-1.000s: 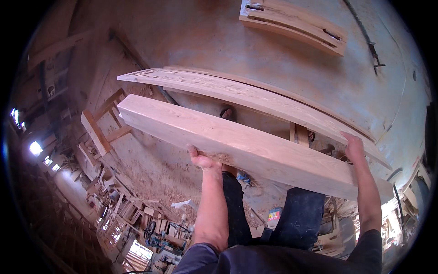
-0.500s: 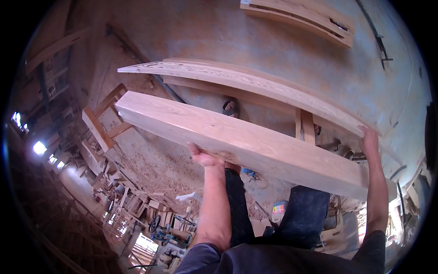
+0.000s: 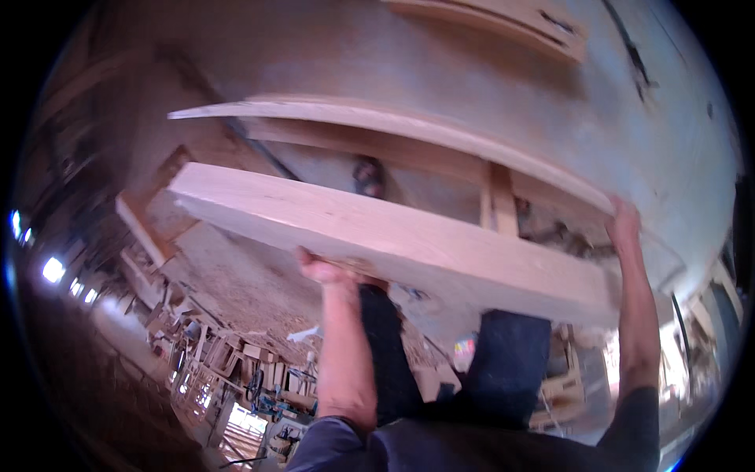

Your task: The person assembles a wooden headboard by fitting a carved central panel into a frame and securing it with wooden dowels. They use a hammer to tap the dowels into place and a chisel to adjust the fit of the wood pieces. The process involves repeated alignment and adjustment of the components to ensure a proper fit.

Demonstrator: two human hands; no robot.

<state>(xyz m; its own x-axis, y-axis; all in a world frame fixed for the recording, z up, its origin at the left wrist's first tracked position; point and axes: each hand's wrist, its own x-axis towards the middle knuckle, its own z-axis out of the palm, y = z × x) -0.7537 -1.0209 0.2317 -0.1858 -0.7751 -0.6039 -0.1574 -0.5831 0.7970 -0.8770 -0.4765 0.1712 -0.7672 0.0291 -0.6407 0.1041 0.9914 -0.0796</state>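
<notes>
A thick, pale wooden beam (image 3: 377, 224) slants across the view in front of me, its left end farther away. My left hand (image 3: 324, 270) holds the beam's near lower edge; the thumb shows, while most fingers are hidden behind the wood. Beyond the beam runs a long, narrow wooden rail (image 3: 409, 122), roughly alongside it. My right hand (image 3: 624, 222) is closed round the right end of that rail, with the forearm crossing over the beam's right end. Between the two long pieces a short wooden crosspiece (image 3: 502, 200) shows.
At the top lies another long wooden piece with slots (image 3: 503, 23). A small wooden frame (image 3: 145, 228) stands beyond the beam's left end. A dark rounded object (image 3: 368, 177), blurred, sits between rail and beam. Stacked wood and machinery (image 3: 259, 385) fill the lower left. Sawdust covers the floor (image 3: 259, 283).
The beam, rail and both hands have shifted slightly left in the picture along with the surroundings, and the picture is blurrier. Both hands keep their places on the wood.
</notes>
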